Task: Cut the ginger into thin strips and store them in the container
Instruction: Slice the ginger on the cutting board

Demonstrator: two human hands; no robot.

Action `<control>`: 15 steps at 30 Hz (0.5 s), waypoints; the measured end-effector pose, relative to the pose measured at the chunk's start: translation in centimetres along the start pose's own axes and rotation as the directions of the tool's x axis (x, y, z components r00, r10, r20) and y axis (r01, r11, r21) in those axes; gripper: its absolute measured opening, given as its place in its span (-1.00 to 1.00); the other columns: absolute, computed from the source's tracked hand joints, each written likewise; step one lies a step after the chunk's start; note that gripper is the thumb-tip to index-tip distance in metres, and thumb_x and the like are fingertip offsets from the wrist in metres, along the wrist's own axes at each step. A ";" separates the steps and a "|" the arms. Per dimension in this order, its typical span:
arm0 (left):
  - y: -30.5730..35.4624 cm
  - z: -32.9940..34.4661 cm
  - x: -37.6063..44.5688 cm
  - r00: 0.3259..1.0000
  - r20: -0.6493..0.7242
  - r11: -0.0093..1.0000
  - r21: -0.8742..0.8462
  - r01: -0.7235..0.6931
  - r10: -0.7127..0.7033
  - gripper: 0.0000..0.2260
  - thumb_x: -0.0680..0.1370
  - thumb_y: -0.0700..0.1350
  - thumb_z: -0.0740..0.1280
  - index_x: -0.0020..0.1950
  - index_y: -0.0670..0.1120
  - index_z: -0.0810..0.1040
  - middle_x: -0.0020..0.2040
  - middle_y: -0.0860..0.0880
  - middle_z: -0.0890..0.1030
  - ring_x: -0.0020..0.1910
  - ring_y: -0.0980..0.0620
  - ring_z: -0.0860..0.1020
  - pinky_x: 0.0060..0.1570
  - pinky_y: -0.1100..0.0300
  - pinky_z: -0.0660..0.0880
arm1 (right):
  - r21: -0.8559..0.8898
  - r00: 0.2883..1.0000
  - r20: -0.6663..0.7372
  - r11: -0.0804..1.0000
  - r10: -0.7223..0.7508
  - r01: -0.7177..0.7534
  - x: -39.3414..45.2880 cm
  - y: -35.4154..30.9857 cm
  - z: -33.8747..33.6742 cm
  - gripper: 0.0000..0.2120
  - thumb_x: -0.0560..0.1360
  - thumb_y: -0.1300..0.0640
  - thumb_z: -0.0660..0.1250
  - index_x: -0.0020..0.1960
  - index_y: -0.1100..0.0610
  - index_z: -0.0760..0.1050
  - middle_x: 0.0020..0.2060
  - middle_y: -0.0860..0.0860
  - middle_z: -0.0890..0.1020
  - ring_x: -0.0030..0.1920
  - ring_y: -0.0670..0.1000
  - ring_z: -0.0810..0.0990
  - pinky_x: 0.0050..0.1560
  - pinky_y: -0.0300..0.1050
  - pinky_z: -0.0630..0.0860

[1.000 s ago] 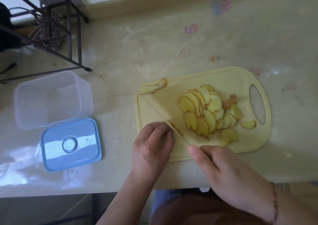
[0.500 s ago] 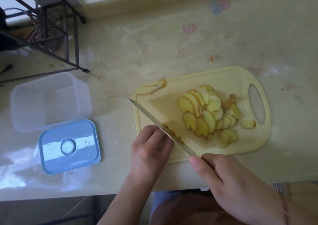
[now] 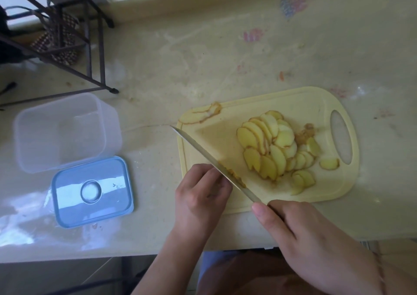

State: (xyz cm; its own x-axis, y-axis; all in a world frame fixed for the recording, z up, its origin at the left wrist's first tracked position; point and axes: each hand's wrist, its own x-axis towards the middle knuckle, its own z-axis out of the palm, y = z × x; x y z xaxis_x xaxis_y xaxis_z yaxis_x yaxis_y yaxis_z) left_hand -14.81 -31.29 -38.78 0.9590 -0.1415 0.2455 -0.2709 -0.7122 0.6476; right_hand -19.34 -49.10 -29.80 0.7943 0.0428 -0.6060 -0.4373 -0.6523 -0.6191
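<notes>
Head view shows the right hand gripping the long steel knife, now lifted mid-chop, while the left hand pins hidden ginger; strips begin, clear plastic container unfilled.

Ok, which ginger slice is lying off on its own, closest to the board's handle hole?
The single slice just left of the handle hole. It lies flat and apart on the cutting board, while the other slices overlap in a pile.

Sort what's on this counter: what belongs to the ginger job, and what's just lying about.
For the job:
knife
ginger slices
cutting board
clear container
blue lid

Lying about:
black metal rack
woven basket
</notes>
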 end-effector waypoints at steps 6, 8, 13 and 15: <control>-0.2 0.0 -0.2 1.000 -0.013 1.000 -0.016 -0.012 0.012 -0.92 0.48 -0.26 0.42 -0.15 -0.19 0.71 -0.16 -0.03 0.62 -0.23 0.15 0.52 -0.19 0.51 0.38 | 0.011 1.000 0.020 1.000 0.019 -0.019 -0.2 0.0 -0.1 -0.26 0.33 -0.55 -0.18 -0.35 0.15 0.23 -0.47 -0.03 0.43 -0.40 -0.04 0.41 -0.34 -0.16 0.30; -0.3 0.0 -0.2 1.000 -0.012 1.000 -0.018 -0.010 0.010 -0.94 0.47 -0.28 0.44 -0.16 -0.19 0.71 -0.18 -0.03 0.61 -0.25 0.15 0.51 -0.20 0.50 0.37 | 0.011 0.999 0.030 1.000 0.021 -0.021 -0.2 -0.1 -0.2 -0.25 0.33 -0.56 -0.18 -0.35 0.15 0.24 -0.46 -0.02 0.43 -0.40 -0.04 0.42 -0.32 -0.15 0.31; -0.3 0.0 -0.1 1.000 0.005 1.000 -0.027 -0.006 0.006 -0.95 0.42 -0.32 0.48 -0.18 -0.19 0.71 -0.19 -0.03 0.60 -0.26 0.14 0.51 -0.23 0.46 0.37 | 0.010 0.999 0.031 1.000 0.023 -0.023 -0.2 0.0 0.0 -0.26 0.32 -0.56 -0.18 -0.37 0.13 0.24 -0.46 -0.03 0.44 -0.39 -0.03 0.43 -0.33 -0.16 0.30; -0.3 0.0 -0.1 1.000 0.006 1.000 -0.023 -0.010 0.010 -0.94 0.42 -0.32 0.48 -0.19 -0.19 0.71 -0.20 -0.03 0.60 -0.26 0.12 0.51 -0.23 0.46 0.36 | 0.002 1.000 0.014 1.000 0.022 -0.022 -0.2 0.1 0.2 -0.24 0.31 -0.57 -0.18 -0.37 0.13 0.26 -0.44 -0.04 0.47 -0.38 -0.03 0.44 -0.31 -0.14 0.32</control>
State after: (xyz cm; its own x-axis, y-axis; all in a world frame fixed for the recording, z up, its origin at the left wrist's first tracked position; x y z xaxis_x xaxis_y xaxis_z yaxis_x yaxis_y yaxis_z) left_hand -14.84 -31.02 -38.99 0.9568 -0.1522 0.2478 -0.2819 -0.6949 0.6616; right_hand -19.63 -48.98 -29.87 0.7783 0.0393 -0.6267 -0.4557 -0.6513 -0.6068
